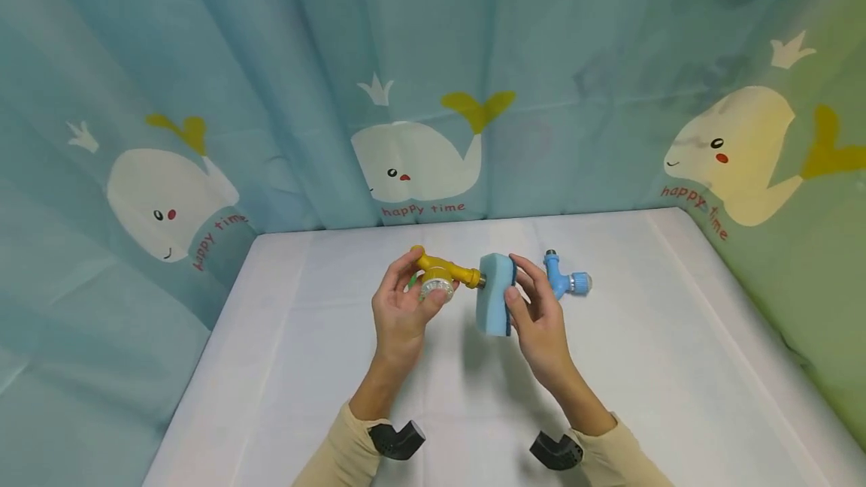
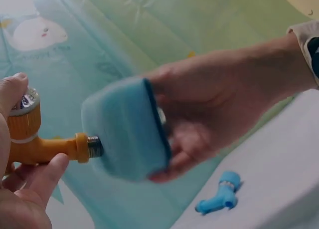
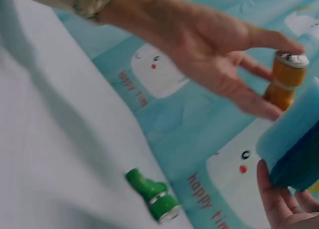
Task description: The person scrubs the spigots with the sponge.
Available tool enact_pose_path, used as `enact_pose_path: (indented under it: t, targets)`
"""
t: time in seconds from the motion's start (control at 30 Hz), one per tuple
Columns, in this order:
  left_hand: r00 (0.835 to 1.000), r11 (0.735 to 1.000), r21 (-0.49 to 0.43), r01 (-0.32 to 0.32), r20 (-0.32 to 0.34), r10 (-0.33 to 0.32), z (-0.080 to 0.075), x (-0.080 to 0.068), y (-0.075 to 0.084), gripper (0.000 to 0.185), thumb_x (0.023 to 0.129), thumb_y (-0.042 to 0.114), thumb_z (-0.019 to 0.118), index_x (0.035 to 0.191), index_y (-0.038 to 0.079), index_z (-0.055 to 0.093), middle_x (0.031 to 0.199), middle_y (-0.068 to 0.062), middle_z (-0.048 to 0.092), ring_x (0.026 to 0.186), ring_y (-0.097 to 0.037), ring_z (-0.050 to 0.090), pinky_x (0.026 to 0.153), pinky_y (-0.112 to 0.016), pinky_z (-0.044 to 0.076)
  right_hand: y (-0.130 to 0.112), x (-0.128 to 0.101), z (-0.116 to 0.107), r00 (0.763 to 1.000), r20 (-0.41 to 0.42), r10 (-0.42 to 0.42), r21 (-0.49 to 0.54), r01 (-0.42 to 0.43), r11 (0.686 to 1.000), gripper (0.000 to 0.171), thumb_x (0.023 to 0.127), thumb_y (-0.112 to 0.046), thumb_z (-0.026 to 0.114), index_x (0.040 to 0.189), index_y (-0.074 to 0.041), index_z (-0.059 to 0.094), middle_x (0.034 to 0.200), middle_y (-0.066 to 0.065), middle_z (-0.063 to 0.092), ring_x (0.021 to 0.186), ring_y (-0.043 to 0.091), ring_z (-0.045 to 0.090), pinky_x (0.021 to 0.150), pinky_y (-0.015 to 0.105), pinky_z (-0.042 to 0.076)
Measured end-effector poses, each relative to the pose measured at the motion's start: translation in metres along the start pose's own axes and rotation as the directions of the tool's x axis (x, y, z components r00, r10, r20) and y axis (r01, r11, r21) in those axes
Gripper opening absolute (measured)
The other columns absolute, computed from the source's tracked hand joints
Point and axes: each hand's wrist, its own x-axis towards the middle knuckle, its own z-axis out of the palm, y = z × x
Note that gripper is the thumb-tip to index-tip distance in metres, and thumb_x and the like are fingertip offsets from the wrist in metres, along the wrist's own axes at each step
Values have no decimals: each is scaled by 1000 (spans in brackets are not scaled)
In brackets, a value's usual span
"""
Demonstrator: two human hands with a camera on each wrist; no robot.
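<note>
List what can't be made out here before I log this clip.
- Green tap: hidden behind left hand in the head view.
- Yellow tap: threaded tip meets the sponge; contact unclear in the blurred left wrist view.
- Right hand: cut off by the right wrist frame edge.
- Blue tap: too small for detail.

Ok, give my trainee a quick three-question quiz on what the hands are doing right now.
1. True or false: the left hand holds the yellow plastic tap.
2. What does the right hand press against the tap's threaded metal end?
3. Which lies on the white table beyond the right hand: A) blue plastic tap B) red cup?

Key: 1 true. 2 the light blue sponge block. 3 A.
</note>
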Motion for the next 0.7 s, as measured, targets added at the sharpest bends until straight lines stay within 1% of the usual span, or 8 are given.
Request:
enact_pose_path:
  t: [0.07, 0.2, 0.27, 0.37, 0.43, 0.53, 0.63, 0.7]
  targets:
    - [1000, 1000, 25, -19, -3, 19, -1, 0, 1, 71, 84, 9, 86, 142, -4, 48, 138, -22, 46, 122, -38, 55, 92, -49, 57, 1, 1, 2, 1000, 10, 28, -9, -28, 1000, 49, 109, -20, 52, 157, -20, 40, 152, 16, 46, 126, 39, 57, 94, 49, 57]
    - [1000, 999, 45, -4, -10, 4, -5, 1, 3, 81, 82, 6, 87, 149, 1, 43, 135, -26, 52, 120, -37, 58, 93, -45, 57, 2, 0, 2, 999, -15, 50, -4, -50, 999, 48, 109, -21, 54, 155, -24, 42, 150, 16, 48, 124, 39, 57, 94, 63, 53]
    - [1000, 998, 55, 8, -14, -7, -5, 1, 3, 84, 80, 6, 88, 151, 4, 42, 133, -26, 54, 119, -37, 59, 93, -43, 57, 2, -2, 0, 999, -17, 33, 2, -33, 999, 48, 109, -19, 54, 155, -24, 42, 150, 17, 47, 126, 41, 55, 95, 66, 50]
    - [1000, 999, 45, 17, -18, -16, -3, 1, 5, 86, 77, 7, 90, 149, 2, 43, 132, -23, 55, 119, -36, 58, 94, -43, 57, 2, -1, 1, 1000, 9, 22, 19, -22, 1000, 49, 109, -18, 53, 155, -23, 41, 152, 17, 45, 129, 41, 53, 98, 68, 48]
    - [1000, 1000, 13, 27, -11, -27, -1, 0, 6, 87, 76, 7, 91, 148, 1, 43, 132, -23, 55, 120, -36, 58, 95, -45, 56, 4, -1, 2, 999, 22, 42, 22, -43, 999, 49, 109, -19, 53, 155, -24, 41, 152, 17, 46, 130, 40, 53, 99, 64, 49]
    - [999, 999, -32, 41, -6, -41, 2, 0, 8, 89, 75, 5, 92, 148, 1, 41, 133, -23, 54, 122, -38, 57, 95, -46, 55, 5, -3, 2, 997, 11, 71, 54, -72, 996, 48, 110, -21, 51, 156, -23, 39, 153, 16, 44, 129, 40, 52, 98, 50, 54]
    - [998, 996, -64, 57, 6, -57, 2, 0, 9, 90, 75, 4, 92, 149, 3, 40, 134, -23, 52, 125, -39, 55, 95, -49, 55, -2, -3, 2, 998, -11, 60, 96, -58, 994, 48, 111, -24, 47, 157, -22, 35, 155, 16, 40, 128, 39, 48, 93, 33, 55]
    - [997, 994, -80, 71, 14, -70, 2, 0, 11, 92, 75, 5, 92, 150, 3, 39, 135, -23, 51, 126, -39, 55, 96, -50, 54, -6, -1, 2, 998, 14, 60, 134, -61, 989, 48, 112, -24, 45, 158, -22, 33, 157, 16, 37, 129, 38, 47, 92, 31, 55]
